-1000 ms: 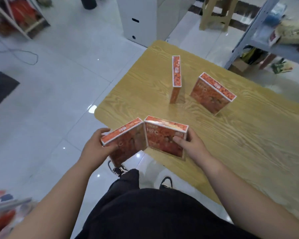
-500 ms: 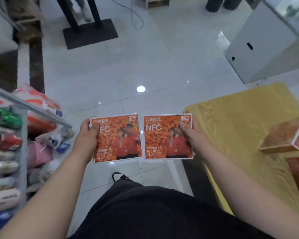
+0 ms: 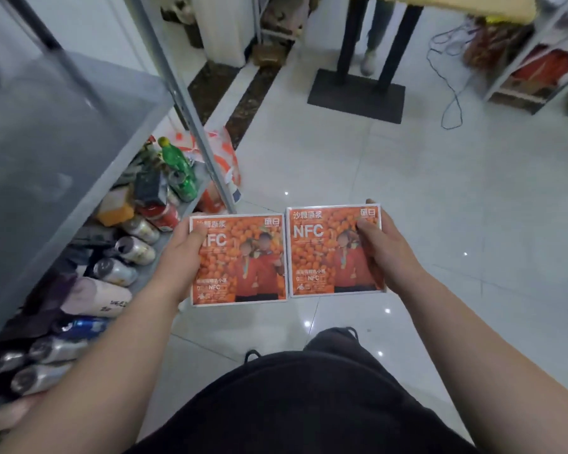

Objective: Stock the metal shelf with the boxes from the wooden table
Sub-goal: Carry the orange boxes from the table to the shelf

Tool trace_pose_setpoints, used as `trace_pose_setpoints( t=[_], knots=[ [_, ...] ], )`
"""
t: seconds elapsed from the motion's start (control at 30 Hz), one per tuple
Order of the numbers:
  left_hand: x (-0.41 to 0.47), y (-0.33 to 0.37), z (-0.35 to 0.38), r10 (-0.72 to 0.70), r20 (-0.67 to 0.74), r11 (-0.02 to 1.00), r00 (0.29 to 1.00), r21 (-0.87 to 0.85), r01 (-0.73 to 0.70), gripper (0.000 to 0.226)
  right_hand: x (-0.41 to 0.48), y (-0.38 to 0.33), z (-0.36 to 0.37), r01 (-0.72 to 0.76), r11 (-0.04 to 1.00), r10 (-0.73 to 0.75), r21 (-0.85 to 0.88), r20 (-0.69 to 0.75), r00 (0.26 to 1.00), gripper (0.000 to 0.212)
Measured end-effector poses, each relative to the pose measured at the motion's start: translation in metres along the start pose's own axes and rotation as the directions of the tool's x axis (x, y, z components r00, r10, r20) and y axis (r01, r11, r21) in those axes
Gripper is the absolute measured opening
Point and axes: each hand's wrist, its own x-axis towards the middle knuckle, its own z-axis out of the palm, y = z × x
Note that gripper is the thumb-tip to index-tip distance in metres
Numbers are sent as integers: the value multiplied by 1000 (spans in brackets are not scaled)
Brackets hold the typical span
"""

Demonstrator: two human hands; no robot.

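Swung further left since half a second back, off the wooden table and onto the metal shelf (image 3: 63, 142), now filling the left side with grey top panel and slanted upright post (image 3: 184, 103). Same carry as before: left box (image 3: 243, 267) gripped by left hand (image 3: 181, 253), thumb curled over the upper left of the face, fingers hidden behind; right box (image 3: 328, 257) gripped by right hand (image 3: 379, 253), thumb on the upper right of the face, one fingertip showing over the top edge. Held face-on to camera, side by side, inner edges almost touching, in the air above white tile floor (image 3: 407, 208), just beside the shelf's near corner, neither yet on the shelf. Left box's upper left corner close to the post foot and the lower tier's edge. Lower tier crammed: green bottle (image 3: 177, 168), red can (image 3: 159, 214), silver cans (image 3: 135, 252) lying on their sides, orange-and-white bag (image 3: 222, 155) at the corner. Open floor ahead and to the right; farther off a black stand base (image 3: 356, 96) with two dark posts, loose cable (image 3: 453, 93), second shelf unit (image 3: 535, 60) at far right. Readable on both boxes: large white "NFC", smaller "NFC" again low down, white Chinese characters along the top, small white logo block in the upper right corner; orange fruit print, two figures in red. Left "N" partly under the thumb. Fine print too blurred to read.
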Motion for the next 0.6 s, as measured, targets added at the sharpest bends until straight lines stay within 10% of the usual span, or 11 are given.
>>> trace_pose_setpoints(
  t=[0.27, 0.6],
  knots=[
    [14, 48, 11, -109, -355, 975, 928, -221, 30, 20, 124, -89, 34, 157, 967, -78, -200, 353, 932, 59],
    [-30, 134, -25, -110, -724, 896, 681, -368, -247, 46, 180, -246, 141, 493, 868, -288, -57, 751, 594, 48]
  ],
)
